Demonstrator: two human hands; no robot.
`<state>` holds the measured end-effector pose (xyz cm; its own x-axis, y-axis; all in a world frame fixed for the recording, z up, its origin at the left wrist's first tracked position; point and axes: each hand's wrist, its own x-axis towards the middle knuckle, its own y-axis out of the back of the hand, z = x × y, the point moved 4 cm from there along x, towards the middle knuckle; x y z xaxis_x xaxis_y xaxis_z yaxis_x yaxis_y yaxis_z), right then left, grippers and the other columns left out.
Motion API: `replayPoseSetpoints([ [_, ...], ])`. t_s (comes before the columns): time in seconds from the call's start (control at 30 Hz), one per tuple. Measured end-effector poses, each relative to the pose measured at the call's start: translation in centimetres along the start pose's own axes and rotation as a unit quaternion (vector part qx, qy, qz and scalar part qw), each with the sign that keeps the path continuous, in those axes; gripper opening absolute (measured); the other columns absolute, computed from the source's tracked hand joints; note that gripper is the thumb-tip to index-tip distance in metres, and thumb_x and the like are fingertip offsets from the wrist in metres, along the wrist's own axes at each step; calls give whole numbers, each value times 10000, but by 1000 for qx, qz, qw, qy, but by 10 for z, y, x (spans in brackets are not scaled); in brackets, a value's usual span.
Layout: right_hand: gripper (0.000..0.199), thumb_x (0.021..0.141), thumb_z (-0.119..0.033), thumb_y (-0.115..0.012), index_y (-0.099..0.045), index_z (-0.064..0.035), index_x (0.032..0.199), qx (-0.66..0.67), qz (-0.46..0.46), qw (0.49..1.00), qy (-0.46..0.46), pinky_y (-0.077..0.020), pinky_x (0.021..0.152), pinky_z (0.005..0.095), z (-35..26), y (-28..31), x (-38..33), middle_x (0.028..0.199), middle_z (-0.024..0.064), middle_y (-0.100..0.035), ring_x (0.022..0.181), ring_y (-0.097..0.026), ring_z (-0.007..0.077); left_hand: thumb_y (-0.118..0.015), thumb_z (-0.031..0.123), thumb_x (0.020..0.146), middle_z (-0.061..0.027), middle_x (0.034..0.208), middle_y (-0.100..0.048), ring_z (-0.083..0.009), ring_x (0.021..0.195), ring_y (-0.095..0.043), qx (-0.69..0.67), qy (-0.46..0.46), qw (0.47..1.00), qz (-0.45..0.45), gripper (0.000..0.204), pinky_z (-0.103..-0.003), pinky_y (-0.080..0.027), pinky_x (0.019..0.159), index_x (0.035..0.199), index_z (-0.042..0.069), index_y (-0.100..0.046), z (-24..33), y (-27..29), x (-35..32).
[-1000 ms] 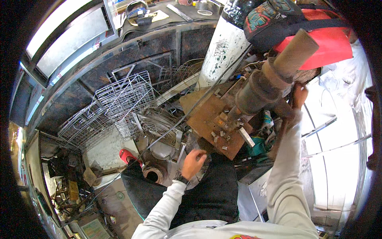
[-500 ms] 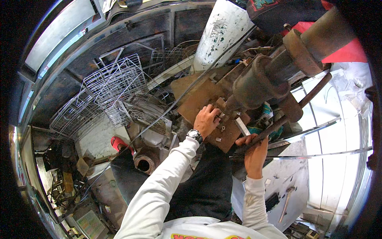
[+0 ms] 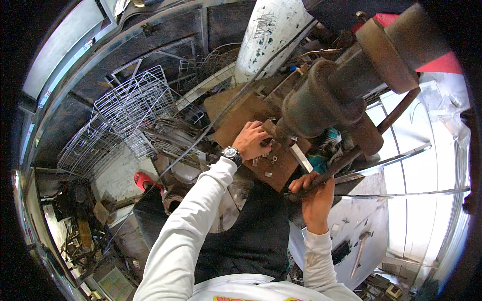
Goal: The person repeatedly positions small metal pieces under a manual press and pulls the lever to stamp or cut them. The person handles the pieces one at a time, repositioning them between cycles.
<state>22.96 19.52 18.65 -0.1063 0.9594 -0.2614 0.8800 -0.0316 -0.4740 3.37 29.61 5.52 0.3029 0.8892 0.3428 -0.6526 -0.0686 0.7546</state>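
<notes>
A heavy rusty screw press (image 3: 314,108) stands before me, its lower end over a brown metal plate (image 3: 277,173). My left hand (image 3: 252,142), with a wristwatch, is at the press's lower end, fingers curled and closed; what they pinch is hidden. Small pale metal pieces (image 3: 268,174) and a small ring (image 3: 274,159) lie on the plate near those fingers. A light metal bar (image 3: 302,158) slants beside the press. To the right, my right hand (image 3: 316,195) wraps round the end of the rusty lever (image 3: 337,168).
Wire racks (image 3: 133,108) are piled at the left, near a red shoe (image 3: 145,180). A white cylinder (image 3: 268,40) stands behind the press. A hammer (image 3: 359,253) lies on a pale surface at the lower right. A thin dark cable (image 3: 211,140) crosses diagonally.
The view has shifted, moving most of the scene slightly left. My right hand, still on the lever, has come a little nearer to me. My left hand stays by the press.
</notes>
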Motion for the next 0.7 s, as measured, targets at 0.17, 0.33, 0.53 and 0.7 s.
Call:
replayPoseSetpoints([
  [0.17, 589, 1062, -460, -209, -572, -7, 966, -36, -49, 998, 24, -471, 900, 458, -1, 10, -12, 984, 170, -659, 839, -632, 313, -717, 234, 811, -175, 1273, -553, -360, 1256, -466, 19, 53, 995, 76, 421, -463, -361, 1073, 1190, 68, -637, 36, 14, -17],
  [0.33, 507, 1080, -347, -250, -558, 16, 1257, -216, 17, 965, 148, -408, 1035, 388, -22, -2, -21, 1199, 167, -628, 1101, -586, 271, -536, 392, 1009, -135, 1311, -569, -239, 1105, -603, -654, 257, 712, -2, 518, -364, -495, 927, 1311, -29, -549, 162, 41, -62],
  [0.53, 320, 998, -225, -513, -591, 3, 1208, -311, -8, 921, 237, -435, 991, 421, -50, 32, -67, 1128, 198, -627, 1126, -576, 342, -584, 253, 963, -165, 1263, -589, -201, 1018, -607, -526, 202, 826, 31, 605, -316, -523, 774, 1457, -18, -363, 250, 91, -53],
  [0.7, 348, 861, -121, -611, -599, -43, 1199, -528, 331, 764, 169, -516, 817, 443, -68, 269, -153, 1086, 216, -652, 965, -635, 384, -605, 310, 941, -167, 1145, -638, -129, 716, -564, -459, -26, 883, 91, 542, -237, -451, 581, 1373, 9, -472, 296, 156, -39],
])
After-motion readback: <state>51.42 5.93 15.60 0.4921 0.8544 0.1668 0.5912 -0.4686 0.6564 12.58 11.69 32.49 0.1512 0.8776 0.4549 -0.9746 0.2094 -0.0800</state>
